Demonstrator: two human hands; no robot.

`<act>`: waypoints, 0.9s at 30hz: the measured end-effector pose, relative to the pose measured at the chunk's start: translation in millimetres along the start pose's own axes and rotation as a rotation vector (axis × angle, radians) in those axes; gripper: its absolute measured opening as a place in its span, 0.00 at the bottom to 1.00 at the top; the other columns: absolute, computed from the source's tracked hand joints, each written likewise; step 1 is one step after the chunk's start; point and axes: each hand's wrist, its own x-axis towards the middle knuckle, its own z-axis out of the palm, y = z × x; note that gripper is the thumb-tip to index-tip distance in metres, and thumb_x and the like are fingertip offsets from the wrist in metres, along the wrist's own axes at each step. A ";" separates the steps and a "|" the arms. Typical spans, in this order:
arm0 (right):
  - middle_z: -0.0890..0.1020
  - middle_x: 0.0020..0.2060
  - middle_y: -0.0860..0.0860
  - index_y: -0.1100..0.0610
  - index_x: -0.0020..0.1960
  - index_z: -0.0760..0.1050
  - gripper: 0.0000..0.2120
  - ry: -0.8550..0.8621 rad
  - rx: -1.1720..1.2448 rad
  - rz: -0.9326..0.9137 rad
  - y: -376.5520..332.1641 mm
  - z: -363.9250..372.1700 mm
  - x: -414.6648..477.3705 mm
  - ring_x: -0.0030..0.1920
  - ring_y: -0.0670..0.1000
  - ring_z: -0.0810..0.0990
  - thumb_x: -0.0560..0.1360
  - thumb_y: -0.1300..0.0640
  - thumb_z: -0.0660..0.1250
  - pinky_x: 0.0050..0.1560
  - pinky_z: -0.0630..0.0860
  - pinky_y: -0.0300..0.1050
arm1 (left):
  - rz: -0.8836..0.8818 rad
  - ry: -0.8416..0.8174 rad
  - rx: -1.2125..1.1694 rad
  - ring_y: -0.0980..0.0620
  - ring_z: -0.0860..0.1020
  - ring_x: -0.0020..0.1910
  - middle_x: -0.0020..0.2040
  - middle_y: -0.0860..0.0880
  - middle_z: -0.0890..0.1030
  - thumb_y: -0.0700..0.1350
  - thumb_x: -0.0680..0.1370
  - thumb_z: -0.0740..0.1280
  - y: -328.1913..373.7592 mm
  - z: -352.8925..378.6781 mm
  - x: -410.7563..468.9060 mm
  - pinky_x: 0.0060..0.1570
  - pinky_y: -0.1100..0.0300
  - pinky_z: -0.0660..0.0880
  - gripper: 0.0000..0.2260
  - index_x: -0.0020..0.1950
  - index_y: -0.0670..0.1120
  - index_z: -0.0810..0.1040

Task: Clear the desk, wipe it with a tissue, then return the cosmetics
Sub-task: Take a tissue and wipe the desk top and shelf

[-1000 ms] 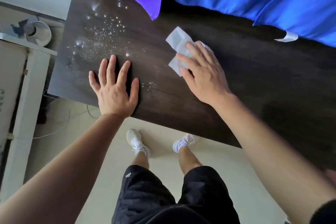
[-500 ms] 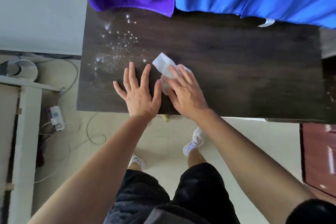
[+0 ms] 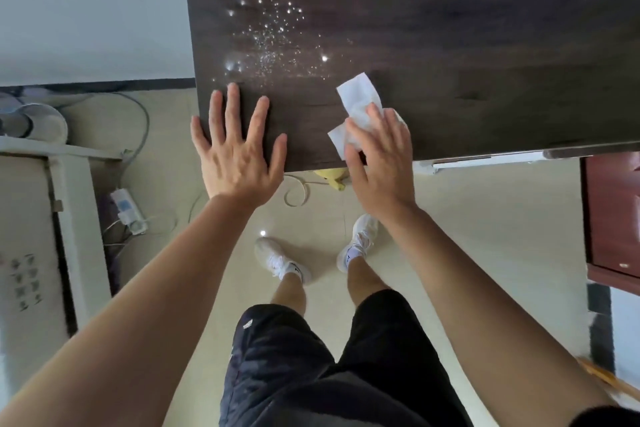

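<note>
Dark desk [image 3: 485, 45], tissue [image 3: 356, 94] under flat-fingered right grip [image 3: 381, 163], left grip [image 3: 239, 156] splayed flat, droplets [image 3: 273, 42] perhaps water

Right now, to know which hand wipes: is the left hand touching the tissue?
Apart. The head view shows a strip of bare dark desk between the thumb of the left hand and the tissue, which the right hand presses.

One desk [image 3: 485, 45], one tissue [image 3: 356, 95], two hands: left hand [image 3: 239, 152], right hand [image 3: 381, 163]; two white shoes [image 3: 277, 260]
</note>
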 end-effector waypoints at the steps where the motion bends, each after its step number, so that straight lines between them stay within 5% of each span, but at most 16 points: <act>1: 0.68 0.75 0.57 0.54 0.70 0.75 0.17 -0.013 0.002 -0.057 -13.4 4.8 9.1 0.76 0.63 0.62 0.83 0.54 0.60 0.75 0.58 0.61 | 0.005 0.007 0.001 0.40 0.54 0.78 0.80 0.43 0.57 0.62 0.81 0.54 -1.5 0.6 -1.1 0.72 0.35 0.53 0.26 0.77 0.54 0.62; 6: 0.69 0.75 0.56 0.52 0.69 0.76 0.18 -0.041 -0.049 -0.224 -19.5 6.5 76.2 0.75 0.63 0.65 0.83 0.50 0.58 0.76 0.57 0.58 | 0.006 0.005 0.004 0.41 0.54 0.79 0.80 0.43 0.57 0.62 0.81 0.54 -0.9 -0.6 -0.4 0.73 0.36 0.53 0.26 0.77 0.54 0.62; 13: 0.61 0.78 0.51 0.49 0.73 0.69 0.23 -0.018 -0.168 0.000 7.7 -8.4 177.8 0.76 0.57 0.61 0.83 0.46 0.48 0.77 0.50 0.51 | 0.006 0.019 0.037 0.40 0.54 0.79 0.80 0.43 0.57 0.62 0.81 0.54 -2.0 1.3 0.2 0.73 0.35 0.53 0.26 0.77 0.54 0.62; 21: 0.66 0.77 0.54 0.51 0.71 0.73 0.19 -0.203 -0.056 -0.417 -15.9 4.2 107.5 0.78 0.60 0.60 0.84 0.48 0.53 0.77 0.53 0.58 | 0.023 0.067 0.081 0.40 0.58 0.78 0.79 0.42 0.61 0.62 0.81 0.55 -0.6 -1.0 -1.2 0.71 0.37 0.58 0.26 0.76 0.53 0.66; 27: 0.67 0.75 0.56 0.54 0.70 0.74 0.18 -0.113 -0.056 -0.349 74.0 -27.3 106.9 0.75 0.62 0.64 0.84 0.48 0.58 0.76 0.57 0.61 | 0.011 0.054 0.102 0.40 0.57 0.78 0.79 0.42 0.61 0.61 0.81 0.54 1.6 -4.0 -0.1 0.71 0.37 0.57 0.26 0.76 0.52 0.66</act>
